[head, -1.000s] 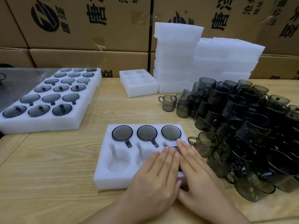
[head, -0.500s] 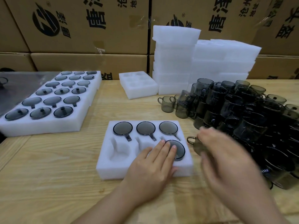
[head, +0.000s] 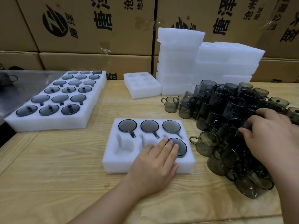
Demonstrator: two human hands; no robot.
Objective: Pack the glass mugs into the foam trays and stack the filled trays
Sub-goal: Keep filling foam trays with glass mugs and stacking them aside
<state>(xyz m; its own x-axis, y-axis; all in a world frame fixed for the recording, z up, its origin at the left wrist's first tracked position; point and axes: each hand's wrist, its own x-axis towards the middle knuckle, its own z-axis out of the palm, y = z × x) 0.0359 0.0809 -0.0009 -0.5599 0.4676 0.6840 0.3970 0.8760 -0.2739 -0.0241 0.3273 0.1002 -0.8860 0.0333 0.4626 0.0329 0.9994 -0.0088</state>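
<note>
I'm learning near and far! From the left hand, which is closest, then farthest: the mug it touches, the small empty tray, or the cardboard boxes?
1. Mug, under the left hand fingers, front right pocket.
2. Small empty tray, farther back, mid-table.
3. Cardboard boxes, behind the table.

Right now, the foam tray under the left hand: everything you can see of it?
White foam tray, flat on the wooden table, six pockets in two rows of three. The back row holds three smoky glass mugs, handles in slots toward the person. The front right pocket holds a fourth mug; the other two front pockets are empty. The left hand rests on its front edge, fingers on the fourth mug.
</note>
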